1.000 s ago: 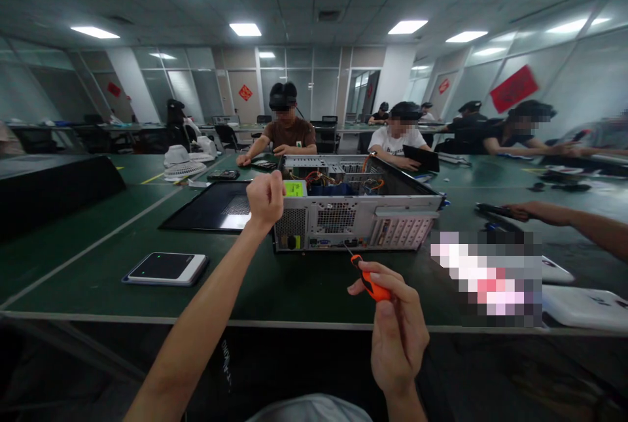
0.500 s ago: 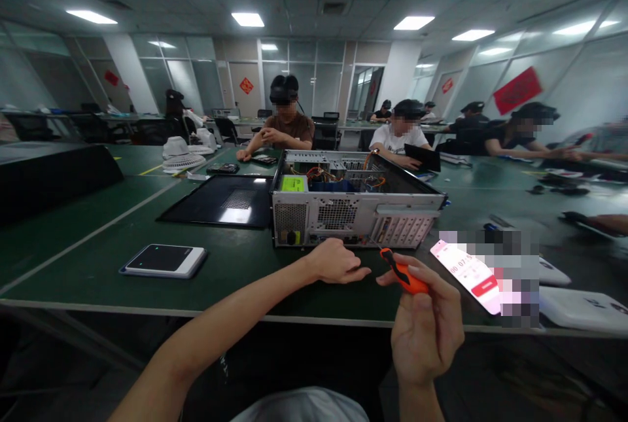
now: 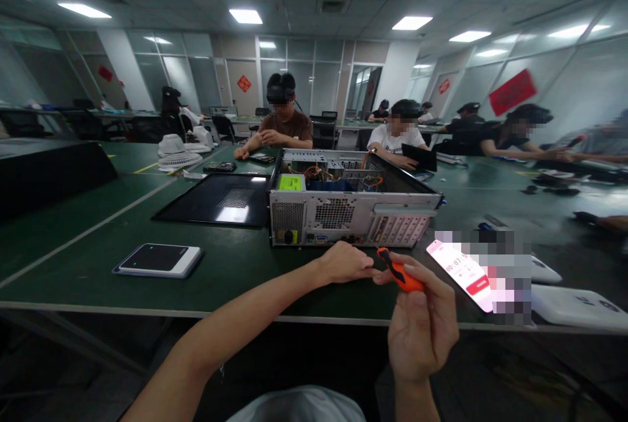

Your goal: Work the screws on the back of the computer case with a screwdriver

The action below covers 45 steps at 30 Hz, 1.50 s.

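Note:
An orange and black screwdriver [image 3: 400,271] is gripped in my right hand [image 3: 424,324], its handle between thumb and fingers and its tip toward the computer case. My left hand [image 3: 346,262] is closed just to its left, with fingertips touching or nearly touching my right fingers. Whether the left fingers pinch something small cannot be made out. Behind both hands lies an opened computer case [image 3: 356,216] on its side, its rear panel facing me. Coloured wires and a power supply with a green label [image 3: 290,182] show inside.
A black side panel [image 3: 216,199] lies left of the case, with a white-edged device [image 3: 159,260] nearer me. At right are a lit phone [image 3: 461,275] and a white power bank [image 3: 579,305]. Beyond the case, a white fan [image 3: 179,159] stands and people [image 3: 284,124] sit across the green table [image 3: 235,284].
My left hand has moved right, up to the fingers of my right hand. The screwdriver stays in my right hand. The whole view has shifted slightly.

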### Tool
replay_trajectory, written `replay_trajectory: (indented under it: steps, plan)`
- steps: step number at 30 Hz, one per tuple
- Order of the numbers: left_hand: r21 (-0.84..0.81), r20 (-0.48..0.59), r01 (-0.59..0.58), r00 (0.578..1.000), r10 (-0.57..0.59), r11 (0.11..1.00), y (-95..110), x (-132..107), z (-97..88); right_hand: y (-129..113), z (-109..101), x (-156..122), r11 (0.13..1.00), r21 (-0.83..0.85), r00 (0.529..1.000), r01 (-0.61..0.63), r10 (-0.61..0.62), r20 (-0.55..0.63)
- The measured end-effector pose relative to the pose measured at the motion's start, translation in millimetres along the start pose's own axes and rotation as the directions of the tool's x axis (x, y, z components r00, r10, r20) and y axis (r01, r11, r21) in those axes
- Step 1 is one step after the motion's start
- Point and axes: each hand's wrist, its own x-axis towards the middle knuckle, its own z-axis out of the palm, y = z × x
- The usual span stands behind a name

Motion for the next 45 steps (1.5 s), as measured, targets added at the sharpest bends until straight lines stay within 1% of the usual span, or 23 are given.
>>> replay_trajectory:
  steps: [2, 5, 8, 10, 12, 13, 16, 18, 20, 23, 27, 29, 30, 32, 35, 37, 41, 45]
  plan:
    - [-0.085, 0.015, 0.051, 0.999, -0.050, 0.995, -1.8, -6.2, -3.0, -2.4, -0.7, 2.4, 1.000, -0.002, 1.000, 0.011, -0.011, -0.011]
    - [-0.183, 0.022, 0.103, 0.995, -0.101, 0.978, -8.4, -16.8, -12.5, -6.1, -1.1, 6.6, 0.999, 0.017, 0.999, 0.033, -0.033, -0.025]
    - [-0.256, -0.018, 0.143, 0.988, -0.152, 0.956, -15.3, -29.7, -25.3, -8.0, -0.8, 9.7, 0.998, 0.034, 0.998, 0.059, -0.058, -0.030]
    - [-0.292, -0.046, 0.144, 0.985, -0.164, 0.946, -17.7, -41.1, -33.9, -7.9, -0.5, 10.7, 0.998, 0.033, 0.998, 0.056, -0.055, -0.035]
    - [-0.326, -0.056, 0.102, 0.990, -0.127, 0.940, -17.8, -54.2, -40.9, -6.6, -0.6, 11.1, 0.998, 0.024, 0.998, 0.051, -0.050, -0.045]
    - [-0.344, -0.044, 0.079, 0.994, -0.100, 0.936, -17.1, -60.7, -43.3, -5.7, -0.7, 11.1, 0.999, 0.018, 0.998, 0.051, -0.050, -0.049]
    - [-0.371, 0.043, 0.049, 0.998, -0.036, 0.927, -13.6, -75.4, -43.7, -3.5, -1.0, 10.5, 0.998, 0.003, 0.997, 0.059, -0.058, -0.050]
    - [-0.337, 0.093, 0.053, 0.995, -0.023, 0.940, -11.3, -79.2, -38.8, -3.0, -1.0, 9.8, 0.998, 0.016, 0.998, 0.056, -0.056, -0.042]
    - [-0.294, 0.109, 0.050, 0.994, -0.018, 0.954, -9.6, -78.3, -32.4, -3.2, -1.0, 8.8, 0.998, 0.031, 0.998, 0.047, -0.046, -0.032]
    - [-0.264, 0.091, 0.031, 0.996, -0.007, 0.964, -7.5, -71.8, -25.5, -3.0, -0.7, 6.8, 0.999, 0.036, 0.999, 0.031, -0.030, -0.013]
    - [-0.233, 0.049, 0.022, 0.999, -0.011, 0.972, -4.4, -60.9, -24.0, -1.3, 0.0, 4.3, 0.999, 0.034, 0.999, 0.038, -0.038, -0.001]
    - [-0.231, 0.033, 0.037, 0.999, -0.031, 0.972, -3.6, -54.5, -23.6, -1.2, 0.3, 3.9, 0.999, 0.022, 0.999, 0.035, -0.035, -0.002]
    - [-0.239, 0.034, 0.060, 0.998, -0.053, 0.969, -3.5, -50.8, -23.0, -1.5, 0.4, 3.8, 0.999, 0.017, 1.000, 0.031, -0.031, -0.003]
    - [-0.275, 0.068, 0.144, 0.989, -0.130, 0.951, -3.5, -42.4, -20.9, -2.7, 0.4, 3.9, 1.000, 0.016, 1.000, 0.021, -0.021, 0.001]
    - [-0.351, 0.159, 0.295, 0.954, -0.254, 0.889, -2.3, -29.2, -17.5, -4.2, 0.3, 4.0, 0.999, 0.036, 1.000, 0.007, -0.008, 0.008]
    - [-0.371, 0.192, 0.360, 0.931, -0.309, 0.856, 0.1, -21.9, -15.8, -3.5, 0.3, 3.6, 0.999, 0.040, 1.000, 0.000, -0.001, 0.005]
    - [-0.369, 0.196, 0.453, 0.892, -0.408, 0.812, 5.1, -14.8, -13.3, 1.1, 0.1, 2.4, 1.000, 0.018, 1.000, -0.012, 0.012, 0.009]
    - [-0.416, 0.175, 0.466, 0.883, -0.435, 0.781, 1.8, -15.1, -10.0, 2.6, -0.9, 3.7, 1.000, 0.019, 1.000, 0.008, -0.009, 0.023]
